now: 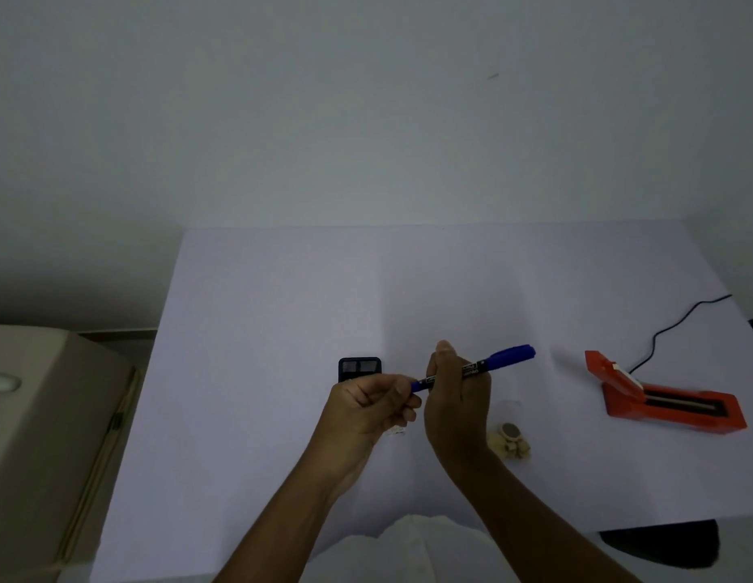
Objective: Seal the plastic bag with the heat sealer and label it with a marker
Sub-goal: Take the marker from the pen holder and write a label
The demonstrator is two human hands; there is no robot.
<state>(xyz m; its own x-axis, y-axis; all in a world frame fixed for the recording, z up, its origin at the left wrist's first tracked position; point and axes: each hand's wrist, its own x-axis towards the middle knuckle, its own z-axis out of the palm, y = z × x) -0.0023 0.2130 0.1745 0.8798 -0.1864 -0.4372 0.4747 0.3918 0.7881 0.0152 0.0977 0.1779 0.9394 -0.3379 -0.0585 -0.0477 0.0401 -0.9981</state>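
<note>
White garment (408, 549): nearest to us, at the bottom edge between the two forearms; it covers the near table edge there.
Wall (366, 119): plain and pale; we see it fill the upper half of the view.
Table (261, 321): pale work surface; everything listed below it except the beige unit rests on it or is held above it.
Beige unit (42, 435): stands off the table's left edge; we cannot tell what it is.
Heat sealer (669, 403): red, at the far right of the table, arm raised, well apart from both hands.
Cable (669, 326): black; runs from the sealer toward the far right table edge.
Right hand (454, 397): fingers curled round the marker's barrel, hiding its middle.
Left hand (366, 406): fingers curled, pinching the marker's lower blue end.
Marker (511, 354): blue, tilted, capped end up and to the right, held above the table centre.
Black object (360, 366): small, flat, beyond the left hand, which hides its near edge.
Plastic bag (510, 408): faint clear film just right of the right hand; we cannot trace its outline.
Beige lump (509, 441): small, dark round top, at the film's near end.
</note>
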